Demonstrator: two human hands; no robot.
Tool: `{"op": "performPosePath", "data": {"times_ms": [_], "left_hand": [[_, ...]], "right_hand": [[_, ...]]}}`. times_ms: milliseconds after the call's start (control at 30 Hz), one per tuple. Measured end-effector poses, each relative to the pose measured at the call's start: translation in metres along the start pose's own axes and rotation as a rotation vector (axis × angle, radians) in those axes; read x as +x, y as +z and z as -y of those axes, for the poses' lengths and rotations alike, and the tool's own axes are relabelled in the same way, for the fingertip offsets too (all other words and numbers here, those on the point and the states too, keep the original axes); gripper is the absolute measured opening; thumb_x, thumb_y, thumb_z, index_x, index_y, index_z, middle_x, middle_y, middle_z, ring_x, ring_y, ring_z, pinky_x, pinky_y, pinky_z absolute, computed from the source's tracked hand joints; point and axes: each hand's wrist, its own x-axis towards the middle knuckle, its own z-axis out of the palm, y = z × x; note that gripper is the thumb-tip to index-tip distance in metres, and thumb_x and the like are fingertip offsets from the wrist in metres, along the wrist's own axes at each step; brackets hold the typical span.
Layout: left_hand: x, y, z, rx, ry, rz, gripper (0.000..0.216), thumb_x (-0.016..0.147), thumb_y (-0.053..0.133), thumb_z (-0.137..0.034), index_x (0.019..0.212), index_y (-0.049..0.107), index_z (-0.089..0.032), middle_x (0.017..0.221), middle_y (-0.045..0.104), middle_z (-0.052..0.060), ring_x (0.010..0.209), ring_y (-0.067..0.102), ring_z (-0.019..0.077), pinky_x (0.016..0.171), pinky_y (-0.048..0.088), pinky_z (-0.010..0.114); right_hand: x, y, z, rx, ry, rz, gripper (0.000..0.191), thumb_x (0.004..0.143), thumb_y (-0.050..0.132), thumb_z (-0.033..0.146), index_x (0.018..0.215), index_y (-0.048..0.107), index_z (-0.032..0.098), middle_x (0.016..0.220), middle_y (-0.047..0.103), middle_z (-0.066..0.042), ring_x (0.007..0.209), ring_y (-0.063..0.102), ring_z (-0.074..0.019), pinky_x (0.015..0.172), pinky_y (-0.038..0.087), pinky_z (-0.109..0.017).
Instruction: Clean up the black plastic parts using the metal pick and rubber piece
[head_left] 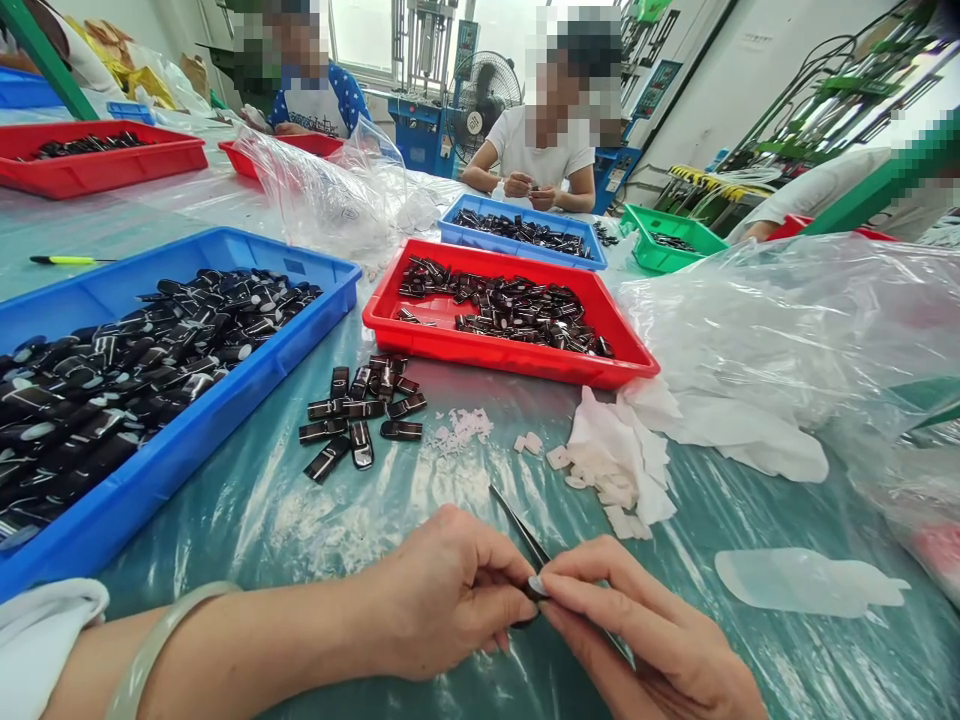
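My left hand (450, 590) is closed round a small black glossy part (534, 588) at the bottom middle of the head view. My right hand (637, 630) meets it there, fingers pinched on thin black tweezers (517, 525) whose tips point up and away. Both hands hover just above the plastic-covered table. A loose heap of the same black parts (364, 415) lies ahead of my hands. A blue tray (247, 365) on my left is full of such parts. A red tray (510, 355) straight ahead holds more.
White scraps and wipes (615, 460) lie right of the loose parts, a clear plastic bottle (810, 582) on its side at right. Crumpled plastic bags (795, 320) fill the right. Two people sit at the far side behind a blue tray (525, 215) and a green tray (641, 250).
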Motion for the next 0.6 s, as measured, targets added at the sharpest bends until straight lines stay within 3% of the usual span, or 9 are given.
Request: {"op": "performPosePath", "data": {"times_ms": [600], "left_hand": [[-0.0021,-0.0005,-0.0012,0.102,0.065,0.000,0.019,0.076,0.049,-0.020,0.073,0.066,-0.013,0.053,0.052,-0.001,0.056,0.058,0.0126,0.054,0.044,0.018]], "right_hand": [[-0.0054,0.0008,0.0008,-0.055,-0.039,0.030,0.040,0.077,0.056,0.001,0.109,0.059,0.025,0.087,0.061,-0.006,0.074,0.061,-0.0148,0.063,0.054,-0.025]]}}
